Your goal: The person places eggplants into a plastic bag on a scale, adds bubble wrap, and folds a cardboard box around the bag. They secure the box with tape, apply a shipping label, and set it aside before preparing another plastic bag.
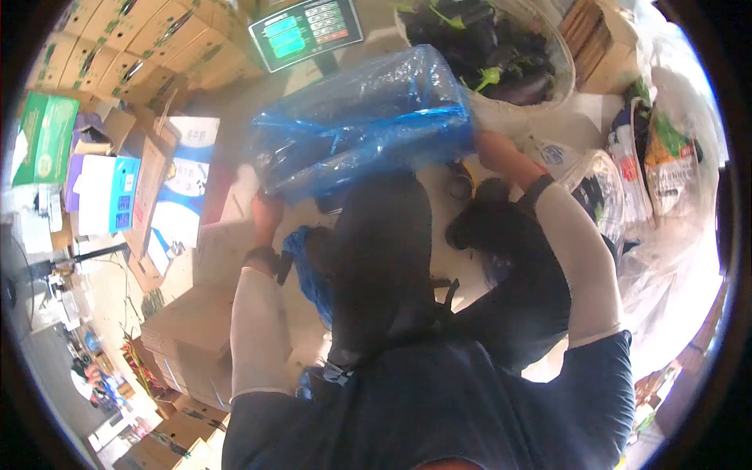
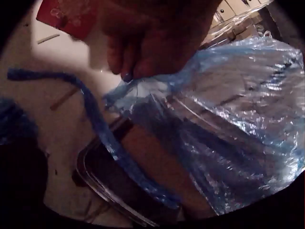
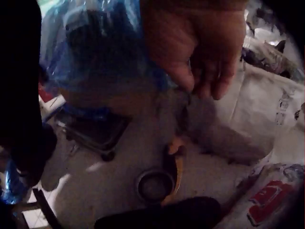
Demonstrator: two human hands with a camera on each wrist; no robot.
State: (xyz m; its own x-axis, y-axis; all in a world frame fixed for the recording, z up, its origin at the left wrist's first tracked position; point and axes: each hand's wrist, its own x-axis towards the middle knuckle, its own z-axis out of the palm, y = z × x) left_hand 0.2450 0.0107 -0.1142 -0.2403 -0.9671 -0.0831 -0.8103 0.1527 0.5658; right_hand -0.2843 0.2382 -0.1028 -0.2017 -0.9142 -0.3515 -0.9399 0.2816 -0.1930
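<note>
A translucent blue plastic bag (image 1: 368,125) is spread wide in front of the person, over a brown cardboard surface (image 2: 152,152) showing beneath its edge. At its left end the left hand (image 1: 268,215) pinches a gathered edge, seen closer in the left wrist view, where the left hand (image 2: 147,47) covers part of the plastic. The right hand (image 1: 505,157) grips the bag at its right edge; in the right wrist view the right hand (image 3: 200,52) has curled fingers, partly hiding its hold. A twisted blue plastic strip (image 2: 102,126) hangs below the left hand.
Beyond the bag stands a scale display (image 1: 305,31). A large container of eggplants (image 1: 509,55) is at the back right. A tape roll (image 3: 155,186) lies on the floor near the person's leg. Stacked cardboard boxes (image 1: 125,47) fill the back left; flattened cartons (image 1: 188,337) lie left.
</note>
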